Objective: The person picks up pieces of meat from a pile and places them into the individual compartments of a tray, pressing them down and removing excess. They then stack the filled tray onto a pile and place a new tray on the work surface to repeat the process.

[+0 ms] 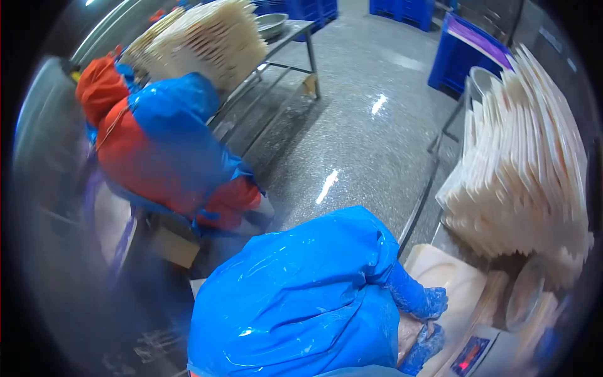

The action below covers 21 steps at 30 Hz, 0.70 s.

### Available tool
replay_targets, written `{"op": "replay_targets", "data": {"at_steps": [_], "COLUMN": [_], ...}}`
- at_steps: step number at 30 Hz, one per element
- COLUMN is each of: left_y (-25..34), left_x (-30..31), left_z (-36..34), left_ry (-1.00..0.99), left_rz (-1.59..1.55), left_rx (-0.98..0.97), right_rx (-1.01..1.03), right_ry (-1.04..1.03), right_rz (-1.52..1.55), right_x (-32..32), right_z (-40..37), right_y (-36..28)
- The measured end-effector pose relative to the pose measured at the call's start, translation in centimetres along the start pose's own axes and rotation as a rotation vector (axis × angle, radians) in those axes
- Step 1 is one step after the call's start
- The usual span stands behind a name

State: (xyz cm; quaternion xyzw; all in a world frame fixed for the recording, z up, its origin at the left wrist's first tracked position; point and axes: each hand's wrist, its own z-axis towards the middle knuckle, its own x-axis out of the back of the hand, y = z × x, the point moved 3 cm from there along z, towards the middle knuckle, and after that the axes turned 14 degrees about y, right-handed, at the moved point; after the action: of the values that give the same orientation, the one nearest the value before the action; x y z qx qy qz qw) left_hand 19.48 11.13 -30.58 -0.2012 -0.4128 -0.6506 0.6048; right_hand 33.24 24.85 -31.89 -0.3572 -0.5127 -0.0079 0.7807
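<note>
My left hand point(433, 303), in a wet blue glove, reaches out of a wide blue plastic sleeve at the lower right. Below it, my right hand point(427, 344) wears the same kind of glove. Between and beside them lies a pale pink piece of raw meat point(409, 332), partly hidden by the sleeve and gloves. The fingers of both hands curl against it. A pale, shallow tray point(445, 271) lies next to my left hand. Close to my right hand stands a scale display point(472, 357) with red lit digits.
A tall stack of whitish trays point(518, 169) stands at the right, with a clear oval dish point(526, 292) below it. A person in a red and blue garment point(169, 138) bends at the left, beside a metal table point(286, 41) with more stacked trays. Blue bins point(447, 78) stand behind.
</note>
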Motion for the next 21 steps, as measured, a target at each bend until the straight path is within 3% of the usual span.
{"op": "replay_targets", "data": {"at_steps": [3, 6, 8, 10, 12, 18, 20, 21], "left_y": [-0.5, -0.4, -0.1, 0.2, 0.6, 0.6, -0.1, -0.5], "left_x": [4.0, 4.3, 3.4, 3.2, 2.9, 8.6, 9.1, 9.6], "left_z": [0.8, 1.5, 1.0, 1.3, 1.4, 0.8, 0.7, 0.6], "left_ry": [0.026, 0.055, -0.027, -0.016, 0.012, -0.247, -0.181, -0.24], "left_rz": [-0.032, -0.172, -1.003, -1.085, -1.333, -1.24, -1.298, -1.375], "left_rx": [0.043, 0.1, 0.553, 0.568, 0.719, 0.582, 0.607, 0.649], "right_rx": [-0.123, -0.176, -0.19, -0.202, -0.214, -0.25, -0.276, -0.287], "right_ry": [-0.064, -0.087, -0.097, -0.116, -0.131, -0.197, -0.199, -0.211], "right_rz": [0.393, 0.525, 0.563, 0.593, 0.616, 0.718, 0.762, 0.794], "right_x": [0.5, 0.2, 0.1, 0.0, 0.0, 0.5, 1.2, 1.8], "right_z": [0.2, 0.3, -0.1, -0.2, -0.4, -0.7, -0.9, -0.7], "right_y": [-3.5, -5.8, -7.0, -7.7, -8.2, -9.4, -10.1, -10.5]}}
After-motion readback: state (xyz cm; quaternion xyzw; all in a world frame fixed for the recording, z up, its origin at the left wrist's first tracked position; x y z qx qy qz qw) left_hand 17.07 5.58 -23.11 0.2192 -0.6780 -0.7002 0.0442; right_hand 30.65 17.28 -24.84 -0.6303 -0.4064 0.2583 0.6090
